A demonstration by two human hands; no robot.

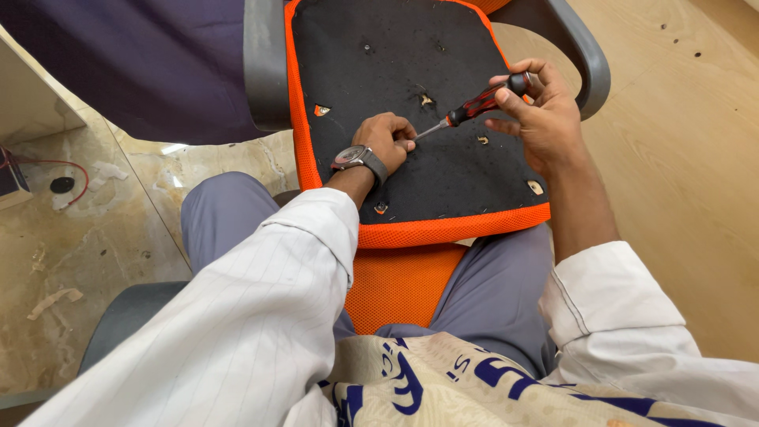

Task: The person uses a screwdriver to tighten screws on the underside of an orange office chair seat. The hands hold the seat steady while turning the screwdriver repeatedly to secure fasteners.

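Observation:
An upturned chair seat [411, 233] with orange mesh edging and a black underside lies across my lap. My right hand [541, 119] grips a screwdriver [478, 103] with a red and black handle, its metal tip slanting down to the left. My left hand [387, 142], with a wristwatch, rests on the black underside with its fingers pinched around the screwdriver's tip; whether a screw sits there is hidden. Several small torn holes with metal fittings [536, 187] dot the black fabric.
Grey armrests [265, 63] flank the seat at left and right [589, 63]. A wooden board floor [688, 174] lies to the right, a marble floor [79, 237] to the left with a red wire [75, 170] and a grey chair part [126, 316].

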